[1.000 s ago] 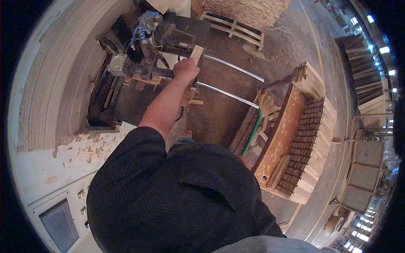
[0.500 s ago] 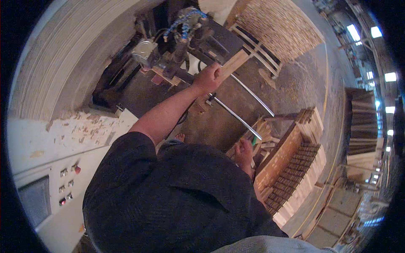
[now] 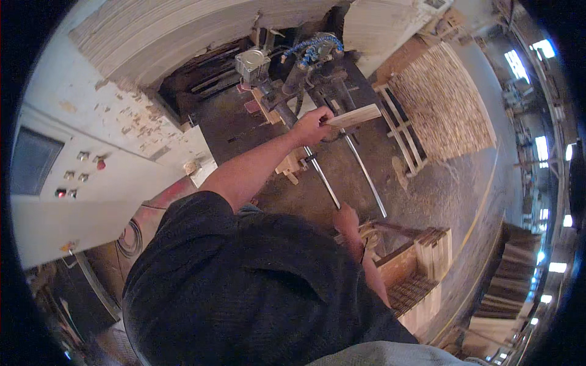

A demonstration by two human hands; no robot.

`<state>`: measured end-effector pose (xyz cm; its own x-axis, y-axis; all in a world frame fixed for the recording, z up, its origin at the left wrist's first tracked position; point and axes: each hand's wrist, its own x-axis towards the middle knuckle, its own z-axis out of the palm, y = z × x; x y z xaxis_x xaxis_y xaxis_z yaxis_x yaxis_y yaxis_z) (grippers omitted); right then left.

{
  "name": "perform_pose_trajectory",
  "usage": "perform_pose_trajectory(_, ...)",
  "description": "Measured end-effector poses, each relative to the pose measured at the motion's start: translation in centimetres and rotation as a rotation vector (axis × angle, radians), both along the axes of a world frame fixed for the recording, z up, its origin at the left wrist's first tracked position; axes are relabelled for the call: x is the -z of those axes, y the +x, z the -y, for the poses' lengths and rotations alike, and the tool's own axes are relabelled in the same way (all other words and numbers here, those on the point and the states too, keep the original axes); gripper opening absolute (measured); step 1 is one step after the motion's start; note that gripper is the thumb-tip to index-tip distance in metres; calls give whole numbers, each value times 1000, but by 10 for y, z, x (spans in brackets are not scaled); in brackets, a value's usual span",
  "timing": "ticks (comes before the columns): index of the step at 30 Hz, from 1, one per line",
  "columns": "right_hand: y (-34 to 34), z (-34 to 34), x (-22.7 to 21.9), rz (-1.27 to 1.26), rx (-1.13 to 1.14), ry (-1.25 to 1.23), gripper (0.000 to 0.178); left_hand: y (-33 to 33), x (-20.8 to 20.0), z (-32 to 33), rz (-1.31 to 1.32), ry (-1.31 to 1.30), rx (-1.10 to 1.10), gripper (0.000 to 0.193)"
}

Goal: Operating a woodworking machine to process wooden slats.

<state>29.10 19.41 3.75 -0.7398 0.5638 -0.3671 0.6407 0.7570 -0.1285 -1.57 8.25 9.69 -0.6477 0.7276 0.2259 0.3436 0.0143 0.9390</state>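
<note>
My left hand (image 3: pixel 314 126) is closed around one end of a short pale wooden board (image 3: pixel 357 116), held out over the rails of a machine. The board's free end points right. Two shiny metal rods, a left rod (image 3: pixel 322 178) and a right rod (image 3: pixel 365 174), run from the machine toward me. My right hand (image 3: pixel 347 221) is at the near end of the left rod; its fingers are hidden, so I cannot tell whether it touches the rod. Beyond my left hand is the dark machine head (image 3: pixel 299 79) with coiled blue hoses (image 3: pixel 314 49).
At the right, stacked wooden strips (image 3: pixel 433 253) stand beside my right forearm. A large pile of wood pieces (image 3: pixel 442 104) stands behind a slatted wooden frame (image 3: pixel 403 131). To my left is a pale control panel (image 3: pixel 79 165) with a screen and buttons. Sawdust covers the floor (image 3: pixel 439 189).
The view has turned, shifting the machine right. The board in my left hand has tilted flatter. My right hand has moved from beside the wood pieces to the left rod's end.
</note>
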Motion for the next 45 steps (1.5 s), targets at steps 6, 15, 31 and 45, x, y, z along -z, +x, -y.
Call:
perform_pose_trajectory(6,0,-9,-1,28,-3,-113,37,71,5,52,11,118,-373,14)
perform_pose_trajectory(15,4,-31,32,-61,-266,-166,45,93,56,180,-542,-235,-661,29)
perform_pose_trajectory(31,3,-12,26,-144,-189,-19,46,93,56,260,143,-190,-723,27)
perform_pose_trajectory(45,-29,23,35,-149,-236,245,44,308,238,534,86,-892,-536,41)
